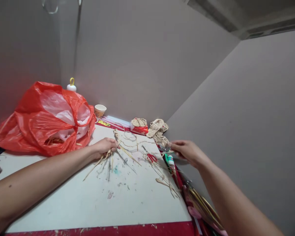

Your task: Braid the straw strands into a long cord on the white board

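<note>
Pinching left hand (106, 147): fingers are clamping on tan braided straw (115, 133)
Right hand (186, 151): sitting beside beige woven-straw pieces (158, 127); fingers: can't tell

From close by the white table (137, 209), the head camera faced forward and down toward grey walls (123, 65).

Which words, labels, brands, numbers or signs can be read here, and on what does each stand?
None reads clearly.
Red strip: yellow, letter-like marks, too blurred.
Green-and-white tube: any label too small.
Red-and-white packet: any print too blurred.
Paper cup: pattern, no legible words.
</note>
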`<state>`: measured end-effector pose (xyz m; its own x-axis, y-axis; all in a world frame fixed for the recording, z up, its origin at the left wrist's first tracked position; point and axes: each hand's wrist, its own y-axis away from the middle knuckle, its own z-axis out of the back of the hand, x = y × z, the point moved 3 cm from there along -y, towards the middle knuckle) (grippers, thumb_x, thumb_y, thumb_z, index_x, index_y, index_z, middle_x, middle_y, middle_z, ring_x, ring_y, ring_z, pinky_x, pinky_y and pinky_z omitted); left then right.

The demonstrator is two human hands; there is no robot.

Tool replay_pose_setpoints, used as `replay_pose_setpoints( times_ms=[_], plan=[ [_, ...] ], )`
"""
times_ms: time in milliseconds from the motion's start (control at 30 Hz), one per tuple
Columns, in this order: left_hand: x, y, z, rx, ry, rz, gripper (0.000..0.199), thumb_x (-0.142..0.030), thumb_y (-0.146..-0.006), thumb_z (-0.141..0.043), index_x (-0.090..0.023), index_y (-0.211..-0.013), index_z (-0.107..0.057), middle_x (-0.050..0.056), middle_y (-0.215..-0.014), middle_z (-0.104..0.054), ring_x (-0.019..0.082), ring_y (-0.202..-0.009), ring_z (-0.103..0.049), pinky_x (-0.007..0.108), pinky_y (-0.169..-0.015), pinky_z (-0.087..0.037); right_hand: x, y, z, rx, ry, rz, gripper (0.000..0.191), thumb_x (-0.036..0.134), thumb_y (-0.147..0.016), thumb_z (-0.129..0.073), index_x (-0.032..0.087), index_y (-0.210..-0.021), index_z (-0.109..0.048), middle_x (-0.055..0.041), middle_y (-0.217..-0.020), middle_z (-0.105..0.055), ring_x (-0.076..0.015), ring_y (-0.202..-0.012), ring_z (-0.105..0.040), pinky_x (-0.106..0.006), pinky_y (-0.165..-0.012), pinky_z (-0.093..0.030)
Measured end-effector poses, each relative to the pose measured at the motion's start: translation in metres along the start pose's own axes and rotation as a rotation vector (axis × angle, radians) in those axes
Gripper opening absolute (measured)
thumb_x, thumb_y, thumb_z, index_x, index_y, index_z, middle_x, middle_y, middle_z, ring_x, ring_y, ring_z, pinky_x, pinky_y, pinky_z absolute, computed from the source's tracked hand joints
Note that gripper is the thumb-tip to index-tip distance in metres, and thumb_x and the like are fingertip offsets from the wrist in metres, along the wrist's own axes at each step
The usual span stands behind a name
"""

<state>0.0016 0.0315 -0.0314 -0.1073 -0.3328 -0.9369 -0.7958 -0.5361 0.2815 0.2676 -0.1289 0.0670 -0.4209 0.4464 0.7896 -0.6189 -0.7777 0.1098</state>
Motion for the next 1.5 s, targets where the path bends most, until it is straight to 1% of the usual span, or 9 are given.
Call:
replay_pose_setpoints(
  times_ms=[167,367,467,567,667,833,1000,1233,1500],
  plan=[
    [-0.001,-0.001,-0.002,0.006,-0.021,0.003,0.024,-0.035,-0.066,-0.065,-0.015,-0.076,-0.056,-0.01,-0.044,-0.037,0.002,-0.035,-0.022,0.019,-0.037,-0.012,0.054,-0.047,-0.023,-0.088,-0.193,0.111,0.009,0.018,-0.065,-0.069,0.013,-0.065,-0.062,-0.002,-0.055,-0.061,-0.0064,-0.038,-0.045,-0.018,-0.035,-0.037],
    [0.001,-0.004,-0.003,-0.015,-0.031,0.005,0.027,-0.037,-0.064,-0.066,-0.015,-0.075,-0.057,-0.009,-0.045,-0.039,0.003,-0.036,-0.024,0.019,-0.038,-0.013,0.125,-0.117,-0.112,-0.159,-0.27,0.324,0.012,0.008,-0.077,-0.054,0.01,-0.087,-0.061,-0.0062,-0.07,-0.066,-0.0117,-0.054,-0.063,-0.023,-0.052,-0.053],
    [0.001,-0.006,-0.004,-0.011,-0.027,0.016,0.025,-0.037,-0.065,-0.065,-0.015,-0.075,-0.057,-0.009,-0.045,-0.038,0.003,-0.035,-0.023,0.019,-0.038,-0.013,0.132,-0.139,-0.159,-0.162,-0.188,0.41,0.021,0.009,-0.08,-0.048,0.01,-0.094,-0.063,-0.0056,-0.074,-0.067,-0.0134,-0.065,-0.066,-0.025,-0.061,-0.053],
    [0.0,-0.006,-0.005,-0.009,-0.012,0.028,0.02,-0.033,-0.068,-0.063,-0.015,-0.075,-0.057,-0.009,-0.045,-0.038,0.003,-0.036,-0.023,0.019,-0.038,-0.013,0.121,-0.142,-0.184,-0.051,-0.04,0.458,0.01,0.01,-0.068,-0.063,0.011,-0.076,-0.069,-0.0035,-0.062,-0.066,-0.0177,-0.065,-0.065,-0.029,-0.065,-0.051],
    [-0.002,-0.005,-0.007,-0.026,-0.01,0.032,0.016,-0.029,-0.072,-0.06,-0.014,-0.076,-0.058,-0.008,-0.045,-0.038,0.003,-0.036,-0.023,0.019,-0.038,-0.014,0.111,-0.13,-0.168,0.021,0.097,0.492,0.007,0.014,-0.059,-0.073,0.012,-0.066,-0.07,-0.0039,-0.058,-0.066,-0.02,-0.064,-0.063,-0.031,-0.068,-0.048],
    [-0.005,-0.003,-0.008,-0.035,-0.043,0.048,0.014,-0.028,-0.075,-0.06,-0.014,-0.074,-0.058,-0.008,-0.046,-0.038,0.003,-0.037,-0.025,0.018,-0.038,-0.015,0.098,-0.085,-0.074,-0.147,0.382,0.573,0.015,0.026,-0.071,-0.064,0.015,-0.075,-0.073,-0.0069,-0.073,-0.07,-0.0198,-0.071,-0.061,-0.03,-0.068,-0.042],
    [-0.002,-0.006,-0.003,0.02,-0.038,0.037,0.022,-0.036,-0.072,-0.064,-0.015,-0.077,-0.058,-0.008,-0.048,-0.037,0.003,-0.037,-0.025,0.018,-0.036,-0.014,0.024,-0.023,-0.016,0.06,0.618,0.367,0.023,0.026,-0.079,-0.05,0.016,-0.073,-0.069,-0.0002,-0.056,-0.064,-0.0136,-0.052,-0.055,-0.022,-0.053,-0.038],
    [-0.001,-0.008,0.0,0.036,-0.042,0.028,0.025,-0.037,-0.069,-0.066,-0.014,-0.077,-0.058,-0.008,-0.047,-0.038,0.002,-0.036,-0.023,0.018,-0.036,-0.012,-0.059,0.026,-0.015,0.123,0.688,0.258,0.016,0.024,-0.074,-0.055,0.018,-0.076,-0.07,-0.0035,-0.072,-0.068,-0.0162,-0.063,-0.057,-0.024,-0.057,-0.037],
    [-0.004,-0.004,-0.002,0.038,-0.028,0.013,0.029,-0.037,-0.064,-0.068,-0.014,-0.076,-0.056,-0.009,-0.046,-0.036,0.002,-0.037,-0.021,0.017,-0.037,-0.011,-0.052,0.044,-0.04,0.195,0.618,0.339,0.014,0.014,-0.073,-0.051,0.016,-0.069,-0.064,-0.0011,-0.066,-0.063,-0.0134,-0.063,-0.052,-0.022,-0.058,-0.036]
  ],
)
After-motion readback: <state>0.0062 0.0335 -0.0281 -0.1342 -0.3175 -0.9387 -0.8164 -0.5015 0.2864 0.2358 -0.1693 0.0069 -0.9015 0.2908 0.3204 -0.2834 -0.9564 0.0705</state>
